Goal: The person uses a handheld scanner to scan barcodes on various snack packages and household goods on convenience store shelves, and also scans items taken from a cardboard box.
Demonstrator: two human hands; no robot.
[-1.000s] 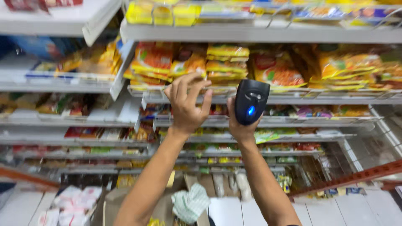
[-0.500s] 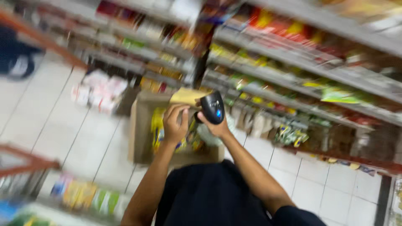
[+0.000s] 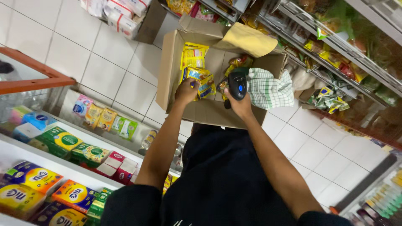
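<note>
I look down at an open cardboard box on the tiled floor, filled with yellow and blue snack packets. My left hand reaches into the box and grips a yellow packet. My right hand holds a black handheld scanner over the box, its small blue light facing up. A green-and-white checked cloth hangs over the box's right edge.
Shelves with packaged goods run along the right. Lower left shelves hold small boxes and cartons. An orange rail crosses at left. Wrapped white packs lie in another box at the top. White floor tiles surround the box.
My view swung from the noodle shelves down to the floor box. Both hands dropped from shelf height into the box; the left hand, open before, now grips a packet.
</note>
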